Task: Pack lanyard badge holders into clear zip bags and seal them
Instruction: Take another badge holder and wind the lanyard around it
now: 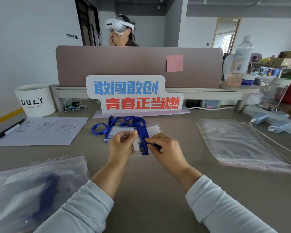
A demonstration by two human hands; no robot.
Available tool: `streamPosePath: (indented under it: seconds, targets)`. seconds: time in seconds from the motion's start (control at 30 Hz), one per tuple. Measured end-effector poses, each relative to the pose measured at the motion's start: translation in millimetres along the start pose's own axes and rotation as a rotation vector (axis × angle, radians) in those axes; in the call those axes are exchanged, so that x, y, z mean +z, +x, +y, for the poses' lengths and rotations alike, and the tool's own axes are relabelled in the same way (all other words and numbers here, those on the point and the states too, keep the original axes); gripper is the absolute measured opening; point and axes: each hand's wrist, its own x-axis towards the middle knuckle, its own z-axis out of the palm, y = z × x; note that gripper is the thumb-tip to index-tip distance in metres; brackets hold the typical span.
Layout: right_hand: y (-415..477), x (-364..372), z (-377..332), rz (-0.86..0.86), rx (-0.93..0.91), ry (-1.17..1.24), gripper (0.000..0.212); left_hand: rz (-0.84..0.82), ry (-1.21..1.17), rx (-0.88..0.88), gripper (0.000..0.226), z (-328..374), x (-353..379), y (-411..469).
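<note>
The surface was a grey-brown desk in an office with white walls and a dark doorway; beyond the grips a mauve divider panel stood across it, carrying a pink sticky note whose writing was too faint to read; behind the panel a person wore a white headset.

Against the panel, straight ahead of the grips, a cut-out sign read 敢闯敢创 in blue and 青春正当燃 in red; far out past the left grip stood a white cup marked DULY, and nearer lay a paper sheet with large handwritten characters, a pen at its edge; out past the right grip stood a clear water bottle and a power strip.

The left grip pinched a clear badge holder between thumb and fingers, above the surface; the right grip pinched the blue lanyard strap wound round that holder; the two grips were close together.

Just beyond them another lanyard lay loose on the surface; empty zip bags lay flat to the right grip's side; filled zip bags with blue straps inside lay near the left sleeve.
</note>
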Motion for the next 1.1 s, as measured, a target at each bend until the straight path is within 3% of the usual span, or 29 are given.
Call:
streamPosePath:
  seconds: [0.17, 0.33, 0.43, 0.63, 0.83, 0.97, 1.1]
  targets:
    - [-2, -1, 2, 0.014, -0.160, -0.271, 0.016, -0.014, -0.221, -0.148, 0.010, 2, 1, 1]
    - [-6, -6, 4, -0.031, -0.275, -0.454, 0.051, -0.012, -0.407, -0.293, 0.007, 6, 2, 1]
    - [-5, -11, 5, 0.098, -0.335, -0.473, 0.025, -0.035, -0.466, -0.340, 0.012, 9, 11, -6]
    - [-17, -37, 14, 0.162, -0.352, -0.514, 0.021, -0.132, -0.390, -0.412, 0.010, 17, 32, -19]
    - [-32, -73, 29, 0.258, 0.033, -0.293, 0.018, -0.346, -0.191, -0.271, 0.033, 13, 63, -30]
    - [-42, -96, 31, 0.366, 0.483, -0.014, 0.014, -0.486, -0.013, -0.102, 0.020, 10, 85, -39]
    - [-56, -125, 42, 0.421, 0.665, 0.076, 0.007, -0.536, 0.051, 0.011, 0.012, 7, 111, -44]
